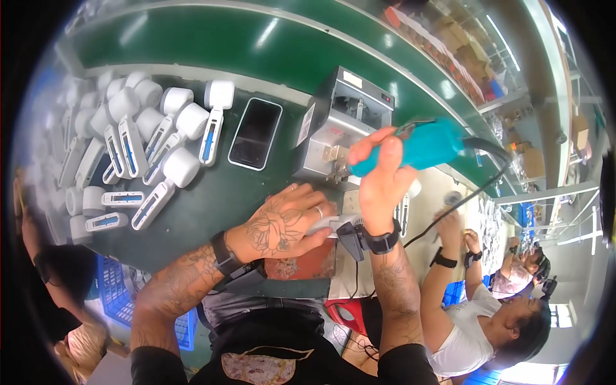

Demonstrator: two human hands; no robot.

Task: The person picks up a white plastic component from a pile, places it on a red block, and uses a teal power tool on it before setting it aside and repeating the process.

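Observation:
My right hand is raised and wrapped round a teal electric screwdriver. Its front end points toward the metal fittings of a silver screw feeder; the bit itself is hard to make out. Lower down, my left hand curls over a white plastic part, pressed near the bench's front. The palm and fingers hide most of that part, so its full shape does not show. Just below it lies a worn reddish-brown plate.
White round-headed devices with long handles are heaped at the left. A phone lies between them and the feeder. The screwdriver's black cord loops across the right side. A co-worker works at the right; a blue crate stands below left.

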